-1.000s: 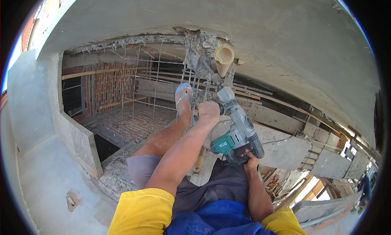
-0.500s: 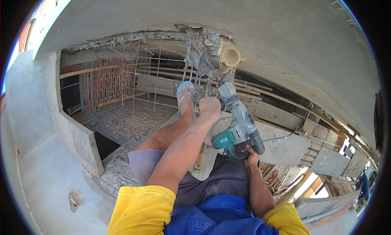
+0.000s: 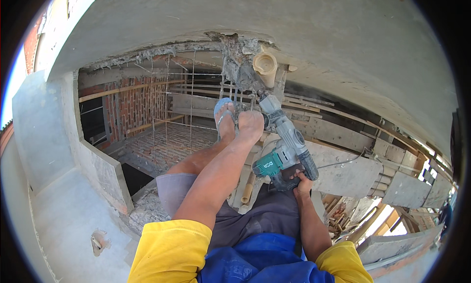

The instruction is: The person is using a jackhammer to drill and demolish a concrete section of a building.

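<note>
A grey and green demolition hammer [image 3: 285,144] slants up and away from my lap. My left hand [image 3: 250,123] is closed round its black side handle near the front. Round the rear grip, my right hand [image 3: 302,182] is closed, with the fingers partly hidden by the tool. The hammer's bit [image 3: 257,87] points up into broken concrete [image 3: 239,55], where its tip is hard to make out. Just right of the bit, a cream plastic pipe [image 3: 265,64] stands with its round mouth showing.
My sandalled foot [image 3: 224,109] rests beside the bit, near exposed steel bars [image 3: 192,101]. An opening lies at left over a brick surface [image 3: 164,136]. A power cord [image 3: 338,162] runs right past planks [image 3: 343,172]. A plastered slab [image 3: 333,33] spans the far side.
The view has shifted slightly. The cream pipe's mouth now appears farther left against the broken concrete, and the hammer's front end sits slightly farther left. Both hands keep their grips.
</note>
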Motion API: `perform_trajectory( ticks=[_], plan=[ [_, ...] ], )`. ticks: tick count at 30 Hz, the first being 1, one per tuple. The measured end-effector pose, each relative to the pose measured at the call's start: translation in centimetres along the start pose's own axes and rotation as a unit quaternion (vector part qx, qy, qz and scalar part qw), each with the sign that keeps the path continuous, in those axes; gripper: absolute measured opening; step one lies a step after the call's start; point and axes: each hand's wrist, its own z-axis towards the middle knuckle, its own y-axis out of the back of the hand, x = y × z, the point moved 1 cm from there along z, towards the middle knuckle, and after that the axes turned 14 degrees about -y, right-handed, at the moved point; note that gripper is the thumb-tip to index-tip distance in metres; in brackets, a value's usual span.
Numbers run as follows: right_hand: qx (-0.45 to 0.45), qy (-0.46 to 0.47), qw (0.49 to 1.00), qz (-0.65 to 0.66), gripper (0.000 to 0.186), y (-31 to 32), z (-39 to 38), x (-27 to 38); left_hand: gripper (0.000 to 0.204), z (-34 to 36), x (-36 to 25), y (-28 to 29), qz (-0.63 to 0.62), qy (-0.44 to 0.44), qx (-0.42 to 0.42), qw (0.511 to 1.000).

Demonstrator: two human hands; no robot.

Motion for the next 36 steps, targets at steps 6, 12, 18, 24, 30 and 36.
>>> perform_trajectory(
  ticks=[6,12,18,24,30,36],
  plan=[
    [0.016,-0.009,1.000,-0.003,0.010,-0.2,0.9,0.0,0.017,1.0,1.1,-0.7,0.019,0.007,-0.002,1.000],
    [0.032,0.008,0.999,-0.010,0.022,-0.5,3.1,-1.0,0.019,0.5,4.1,-5.2,0.052,0.081,-0.099,0.990],
    [0.031,-0.015,0.999,0.006,0.018,-2.3,0.8,-2.3,0.031,1.3,7.5,-8.9,0.056,0.062,-0.084,0.993],
    [-0.024,-0.025,0.999,0.028,0.012,2.9,-3.0,-1.9,0.017,-1.3,-2.4,-0.4,-0.013,0.005,0.092,0.996],
    [-0.033,-0.070,0.995,0.066,0.017,5.3,-4.4,-3.2,0.018,-2.3,-3.8,-2.0,-0.018,-0.020,0.092,0.995],
    [-0.038,-0.047,0.997,0.046,0.015,5.9,-4.4,-3.4,0.018,-2.4,-4.4,-3.2,0.012,-0.018,0.095,0.995]
  ],
)
